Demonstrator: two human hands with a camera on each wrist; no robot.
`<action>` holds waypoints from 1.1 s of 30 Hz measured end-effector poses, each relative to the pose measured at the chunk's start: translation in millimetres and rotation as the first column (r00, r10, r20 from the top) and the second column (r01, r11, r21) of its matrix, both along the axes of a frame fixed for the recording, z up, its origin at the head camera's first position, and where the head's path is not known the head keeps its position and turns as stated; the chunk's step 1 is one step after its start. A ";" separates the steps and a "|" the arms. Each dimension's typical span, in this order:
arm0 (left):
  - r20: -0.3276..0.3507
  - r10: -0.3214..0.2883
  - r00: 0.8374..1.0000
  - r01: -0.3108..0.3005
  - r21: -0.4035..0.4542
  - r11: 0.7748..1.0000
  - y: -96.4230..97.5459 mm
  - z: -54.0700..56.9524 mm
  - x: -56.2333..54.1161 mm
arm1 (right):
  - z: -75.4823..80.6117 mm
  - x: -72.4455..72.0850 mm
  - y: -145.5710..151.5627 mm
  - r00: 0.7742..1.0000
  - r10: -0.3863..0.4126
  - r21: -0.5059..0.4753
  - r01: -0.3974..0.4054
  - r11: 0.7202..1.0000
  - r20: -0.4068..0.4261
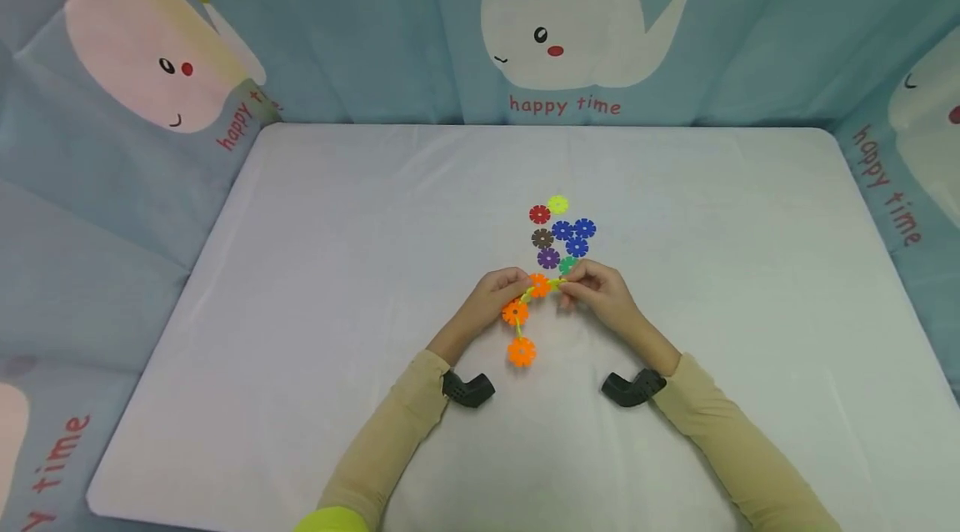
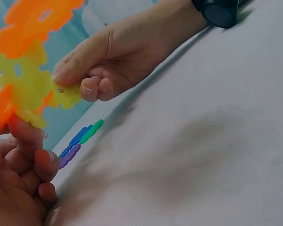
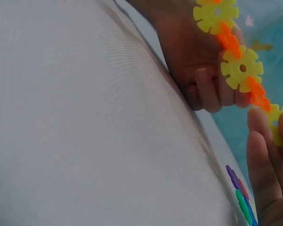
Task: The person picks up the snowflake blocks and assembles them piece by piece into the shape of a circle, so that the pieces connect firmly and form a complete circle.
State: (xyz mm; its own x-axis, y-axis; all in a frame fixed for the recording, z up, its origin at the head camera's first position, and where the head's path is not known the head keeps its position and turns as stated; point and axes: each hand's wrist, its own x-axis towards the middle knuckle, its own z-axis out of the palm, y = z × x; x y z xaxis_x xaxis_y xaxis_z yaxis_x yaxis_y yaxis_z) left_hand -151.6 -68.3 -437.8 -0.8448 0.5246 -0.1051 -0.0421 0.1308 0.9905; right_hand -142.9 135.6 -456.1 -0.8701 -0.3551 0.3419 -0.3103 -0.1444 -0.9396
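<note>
A chain of orange and yellow flower-shaped interlocking discs [image 1: 514, 313] is held above the white table, its discs slotted edge to edge at angles. My left hand [image 1: 486, 298] grips the chain near its upper part, fingers at an orange disc [image 2: 2, 110] and a yellow disc [image 2: 23, 87]. At the chain's right end, my right hand [image 1: 609, 297] pinches a yellow disc [image 3: 274, 123] between thumb and fingers. The chain's other end hangs toward me, finishing in an orange disc [image 1: 522, 352].
Just beyond the hands, loose discs lie on the white table [image 1: 360, 223]: red [image 1: 539, 214], yellow [image 1: 558, 204], brown [image 1: 542, 238], purple [image 1: 548, 258], green [image 1: 568, 265] and blue ones [image 1: 577, 247]. A blue whale-print curtain [image 1: 360, 32] stands around the table's back and sides.
</note>
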 end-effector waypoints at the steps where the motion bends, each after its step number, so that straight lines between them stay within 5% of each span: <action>1: 0.009 0.004 1.000 -0.004 0.001 1.000 -0.6 -2.3 -0.8 | -0.7 -0.2 0.0 1.000 -0.001 0.005 0.001 1.000 0.012; 7: 0.023 -0.013 1.000 0.013 -0.015 1.000 -0.3 -26.4 -7.6 | -10.1 -1.4 4.3 1.000 -0.025 0.022 0.025 0.999 0.016; 14: -0.015 -0.013 1.000 0.012 -0.059 0.998 1.5 -22.6 -5.4 | 2.3 1.2 1.2 0.988 -0.057 0.048 0.064 0.997 -0.140; 23: -0.015 -0.029 0.999 0.029 -0.048 0.998 -1.5 -24.4 -5.4 | 1.2 2.2 -1.7 0.998 -0.035 0.033 0.037 0.999 -0.050; 30: -0.055 -0.050 0.997 0.048 -0.030 0.998 -2.8 -2.6 1.0 | 0.8 1.4 -2.5 1.000 -0.031 0.032 0.032 0.999 -0.001; 33: -0.039 -0.037 0.999 0.038 0.009 0.999 -1.6 -12.3 -2.1 | -3.5 -0.8 -0.5 0.999 -0.035 0.037 0.035 0.999 0.010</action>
State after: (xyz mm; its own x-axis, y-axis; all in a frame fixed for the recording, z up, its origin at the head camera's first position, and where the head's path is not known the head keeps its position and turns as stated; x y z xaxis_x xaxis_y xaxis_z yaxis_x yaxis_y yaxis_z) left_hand -153.7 -69.8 -450.1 -0.8278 0.5570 -0.0670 0.0016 0.1216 0.9926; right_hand -143.6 135.1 -459.6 -0.8859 -0.3364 0.3193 -0.3042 -0.0984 -0.9475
